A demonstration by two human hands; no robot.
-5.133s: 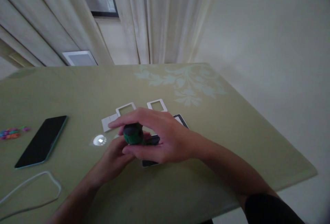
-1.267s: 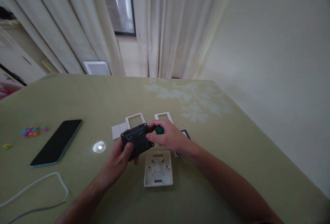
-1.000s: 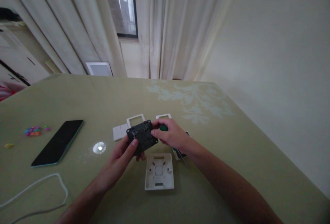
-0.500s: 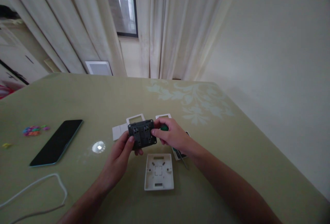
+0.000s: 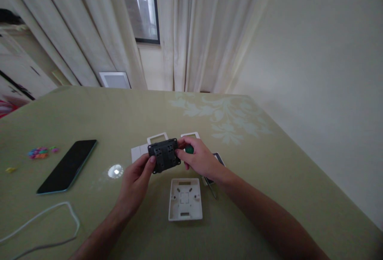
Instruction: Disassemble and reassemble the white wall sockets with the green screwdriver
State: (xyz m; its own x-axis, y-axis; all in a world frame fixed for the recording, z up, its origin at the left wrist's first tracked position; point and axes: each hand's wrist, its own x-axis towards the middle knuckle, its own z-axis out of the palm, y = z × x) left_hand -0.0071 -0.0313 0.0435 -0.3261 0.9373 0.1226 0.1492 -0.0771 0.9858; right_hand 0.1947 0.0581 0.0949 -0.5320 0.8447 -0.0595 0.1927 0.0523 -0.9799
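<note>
Both hands hold a dark grey switch module above the table. My left hand grips its left edge with thumb and fingers. My right hand pinches its right edge and also keeps a green-handled screwdriver in the palm, the metal shaft sticking out below the wrist. A white square back box lies open side up on the table just below the hands.
Two white frames and small white plates lie behind the hands. A black phone, colourful small bits, a white cable loop and a shiny round spot are to the left. A dark part lies right.
Five seconds ago the hands worked the screwdriver low over the table; the dark module has since been lifted off the white back box. In the last second it turned slightly towards level.
</note>
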